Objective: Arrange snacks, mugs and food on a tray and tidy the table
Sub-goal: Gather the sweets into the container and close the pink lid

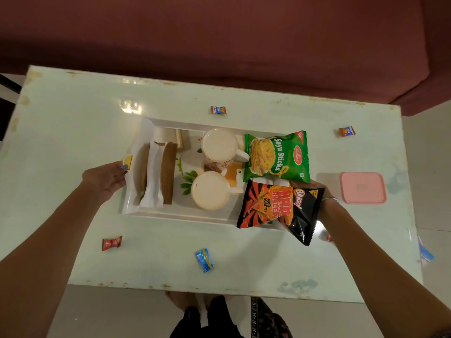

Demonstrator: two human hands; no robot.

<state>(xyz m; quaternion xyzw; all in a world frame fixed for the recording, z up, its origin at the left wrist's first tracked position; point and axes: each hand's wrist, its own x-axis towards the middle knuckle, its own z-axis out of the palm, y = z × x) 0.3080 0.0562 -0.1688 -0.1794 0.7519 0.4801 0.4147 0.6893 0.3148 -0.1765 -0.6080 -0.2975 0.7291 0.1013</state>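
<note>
At the tray's left edge, the left hand lay with its fingers fairly straight against the white wrapper of the outer sandwich, touching it without curling round it. Across the tray, the right hand sat mostly hidden behind the black Mad Angles packet, and whether it held the packet or the tray rim could not be told. The white tray rested in the middle of the pale green counter. On it lay a second wrapped sandwich beside the first, two white mugs in the centre, one behind the other, and a green Soya Sticks packet just behind the black one, both overhanging the tray's right end. Small wrapped candies lay scattered about the counter: a red one and a blue one near the front, two more near the back. A pink lidded box stood at the right.
</note>
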